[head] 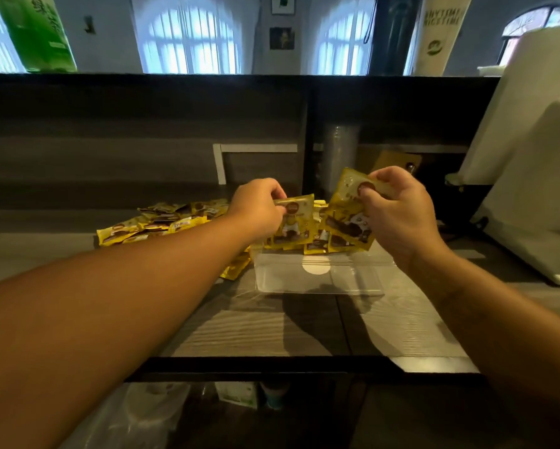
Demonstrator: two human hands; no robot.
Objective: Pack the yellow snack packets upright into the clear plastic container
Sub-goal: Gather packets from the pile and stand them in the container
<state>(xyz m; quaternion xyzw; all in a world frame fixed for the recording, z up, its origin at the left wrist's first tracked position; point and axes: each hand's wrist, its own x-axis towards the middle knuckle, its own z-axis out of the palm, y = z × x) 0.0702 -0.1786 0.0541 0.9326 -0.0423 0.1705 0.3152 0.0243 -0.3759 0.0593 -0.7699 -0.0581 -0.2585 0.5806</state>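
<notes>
While packets [317, 241] stand upright, container [320, 277] part-filled

Yellow snack packets [162, 222] lie heaped on the desk [272, 325], left of the clear plastic container [320, 280], where several packets [317, 244] stand upright at the far wall.
</notes>
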